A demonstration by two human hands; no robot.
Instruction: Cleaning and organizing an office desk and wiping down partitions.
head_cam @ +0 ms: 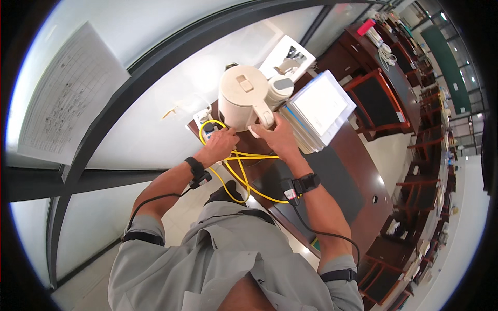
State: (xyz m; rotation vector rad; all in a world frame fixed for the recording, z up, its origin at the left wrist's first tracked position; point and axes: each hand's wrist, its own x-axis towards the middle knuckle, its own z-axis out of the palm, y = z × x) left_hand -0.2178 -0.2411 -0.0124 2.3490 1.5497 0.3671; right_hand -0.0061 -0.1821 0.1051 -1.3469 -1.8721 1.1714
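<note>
A cream electric kettle (pixel 242 93) stands upright with its lid down near the corner of a dark wooden desk (pixel 350 155). My right hand (pixel 279 136) is closed around the kettle's handle, thumb on its lower end. At the base of the kettle is my left hand (pixel 222 144), its fingertips by the lower edge; whether they grip anything is hidden. Just beyond that hand lies a white power strip (pixel 203 118) with plugs in it. A yellow cable (pixel 256 156) loops around the left wrist area, crosses below both hands and hangs over the desk edge.
Right of the kettle are a cream lidded cup (pixel 281 86), a white-framed mirror (pixel 298 54) and a tall stack of papers and folders (pixel 321 107). A frosted partition (pixel 175 93) stands on the left. Chairs (pixel 377 101) and more desks line the right side.
</note>
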